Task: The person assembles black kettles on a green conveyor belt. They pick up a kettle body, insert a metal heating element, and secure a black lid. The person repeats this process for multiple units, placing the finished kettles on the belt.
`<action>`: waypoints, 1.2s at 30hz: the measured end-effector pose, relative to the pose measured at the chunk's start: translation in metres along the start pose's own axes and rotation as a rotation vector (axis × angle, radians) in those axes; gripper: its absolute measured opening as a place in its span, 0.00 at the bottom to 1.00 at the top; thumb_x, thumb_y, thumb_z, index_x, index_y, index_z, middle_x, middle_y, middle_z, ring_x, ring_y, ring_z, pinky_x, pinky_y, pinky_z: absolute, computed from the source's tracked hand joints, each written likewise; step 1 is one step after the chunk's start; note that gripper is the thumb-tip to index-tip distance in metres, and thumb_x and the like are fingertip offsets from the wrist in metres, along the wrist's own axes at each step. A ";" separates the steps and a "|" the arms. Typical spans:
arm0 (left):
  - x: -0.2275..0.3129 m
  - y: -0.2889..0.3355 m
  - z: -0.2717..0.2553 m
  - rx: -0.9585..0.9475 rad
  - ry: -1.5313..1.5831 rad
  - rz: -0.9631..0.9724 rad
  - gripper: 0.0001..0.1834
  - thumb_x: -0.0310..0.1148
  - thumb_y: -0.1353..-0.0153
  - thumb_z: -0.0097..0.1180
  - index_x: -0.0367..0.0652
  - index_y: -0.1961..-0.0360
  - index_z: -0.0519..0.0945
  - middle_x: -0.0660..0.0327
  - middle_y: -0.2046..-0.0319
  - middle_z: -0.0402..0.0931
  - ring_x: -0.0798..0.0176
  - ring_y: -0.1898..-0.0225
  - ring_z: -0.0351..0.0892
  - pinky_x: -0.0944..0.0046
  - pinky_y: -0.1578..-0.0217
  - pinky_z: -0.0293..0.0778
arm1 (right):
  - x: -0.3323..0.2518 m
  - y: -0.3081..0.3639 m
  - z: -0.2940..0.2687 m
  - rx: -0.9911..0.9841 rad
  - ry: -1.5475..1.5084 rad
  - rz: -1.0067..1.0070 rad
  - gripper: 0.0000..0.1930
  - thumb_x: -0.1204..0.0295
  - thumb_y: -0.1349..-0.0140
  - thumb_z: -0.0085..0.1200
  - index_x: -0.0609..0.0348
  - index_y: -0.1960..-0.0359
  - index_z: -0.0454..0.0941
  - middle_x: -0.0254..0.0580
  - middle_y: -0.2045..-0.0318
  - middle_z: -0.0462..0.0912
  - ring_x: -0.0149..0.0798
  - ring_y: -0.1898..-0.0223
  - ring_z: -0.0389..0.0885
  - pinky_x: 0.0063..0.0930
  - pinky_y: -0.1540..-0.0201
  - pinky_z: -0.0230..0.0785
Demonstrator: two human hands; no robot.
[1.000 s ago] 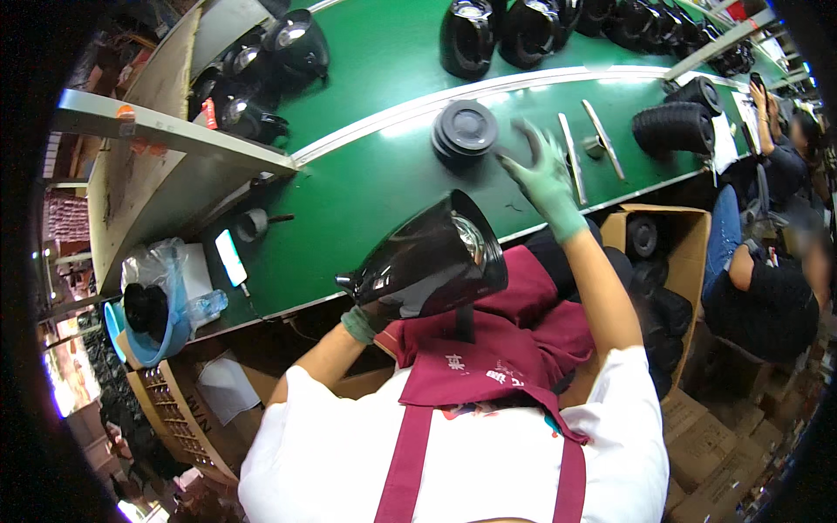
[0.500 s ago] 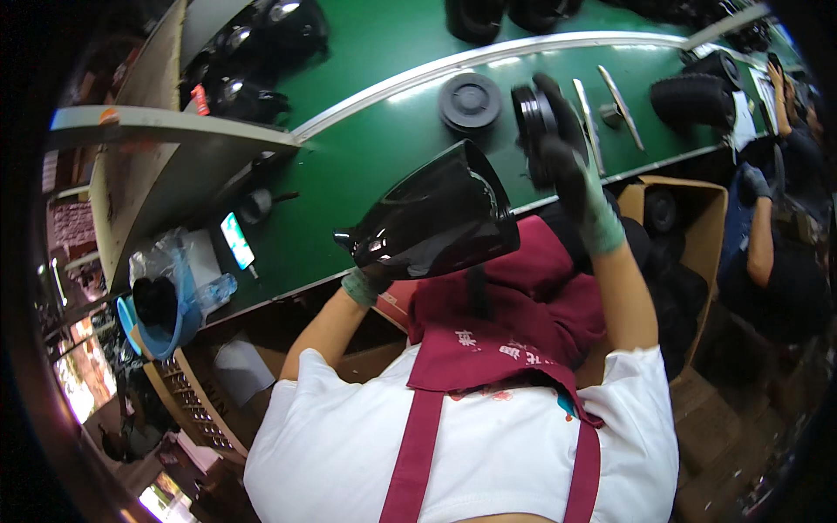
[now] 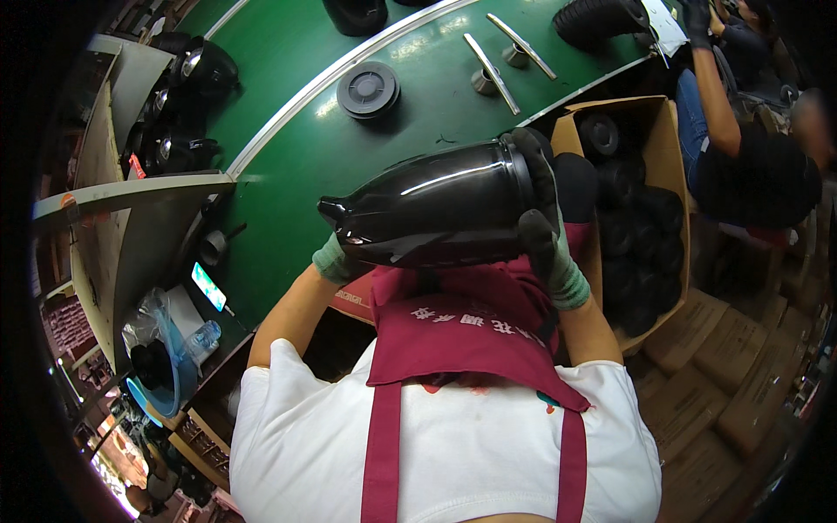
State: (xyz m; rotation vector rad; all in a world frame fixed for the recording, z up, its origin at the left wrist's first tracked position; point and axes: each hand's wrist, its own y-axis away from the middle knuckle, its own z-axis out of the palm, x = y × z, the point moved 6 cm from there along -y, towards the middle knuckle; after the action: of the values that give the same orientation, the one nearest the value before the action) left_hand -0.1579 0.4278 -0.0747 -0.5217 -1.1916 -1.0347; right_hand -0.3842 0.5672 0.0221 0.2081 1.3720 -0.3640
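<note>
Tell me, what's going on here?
A person in gloves holds a glossy black housing on its side: the left hand at the narrow, spouted end, the right hand around the wide end, hiding most of it. Beyond it, round dark discs and two metal bars rest on a green table. An open cardboard box of black parts stands to the right.

Housing (image 3: 427, 205): glossy black. Right grip (image 3: 549, 231): pale-green glove, black fingers. Round discs (image 3: 368, 90): dark grey. Tabletop (image 3: 288, 196): green. Apron (image 3: 471, 327): maroon, white lettering. Shirt (image 3: 488, 453): white. Carton (image 3: 567, 144): brown. Basin (image 3: 184, 375): blue.
</note>
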 end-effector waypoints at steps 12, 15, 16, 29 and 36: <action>0.026 -0.010 -0.028 0.209 -0.461 0.173 0.18 0.32 0.38 0.58 0.33 0.49 0.82 0.57 0.53 0.85 0.61 0.52 0.83 0.61 0.47 0.77 | 0.010 0.019 -0.031 -0.242 -0.109 0.347 0.34 0.55 0.23 0.45 0.61 0.23 0.54 0.44 0.28 0.65 0.40 0.28 0.64 0.35 0.24 0.54; 0.014 -0.029 -0.025 0.185 -0.179 0.092 0.19 0.33 0.38 0.61 0.32 0.49 0.82 0.57 0.55 0.85 0.63 0.53 0.83 0.62 0.48 0.77 | 0.016 0.026 -0.037 -0.093 0.146 0.036 0.34 0.58 0.24 0.50 0.58 0.23 0.53 0.40 0.37 0.69 0.36 0.37 0.71 0.30 0.34 0.65; 0.044 -0.035 0.001 0.190 -0.293 0.099 0.21 0.35 0.40 0.63 0.32 0.49 0.82 0.57 0.55 0.85 0.64 0.53 0.83 0.62 0.48 0.77 | 0.019 0.026 -0.047 -0.064 0.083 0.087 0.35 0.58 0.24 0.50 0.57 0.23 0.52 0.41 0.37 0.70 0.36 0.37 0.71 0.30 0.34 0.65; -0.052 -0.032 0.027 0.081 0.752 -0.330 0.21 0.32 0.35 0.58 0.32 0.44 0.80 0.54 0.47 0.83 0.57 0.48 0.83 0.56 0.42 0.78 | -0.030 0.016 -0.048 0.027 0.190 -0.036 0.42 0.50 0.29 0.55 0.56 0.21 0.50 0.48 0.25 0.58 0.44 0.29 0.62 0.39 0.28 0.56; 0.102 -0.047 0.056 0.068 -0.715 0.322 0.27 0.32 0.48 0.70 0.33 0.46 0.81 0.55 0.51 0.85 0.63 0.50 0.84 0.61 0.44 0.77 | -0.038 0.012 -0.040 0.094 0.124 0.209 0.29 0.55 0.19 0.31 0.59 0.26 0.63 0.48 0.33 0.70 0.39 0.32 0.68 0.30 0.27 0.57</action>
State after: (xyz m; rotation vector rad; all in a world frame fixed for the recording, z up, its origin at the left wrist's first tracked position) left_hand -0.2250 0.4120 0.0297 -1.0434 -1.6867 -0.5294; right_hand -0.4221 0.5969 0.0508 0.4544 1.4406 -0.2443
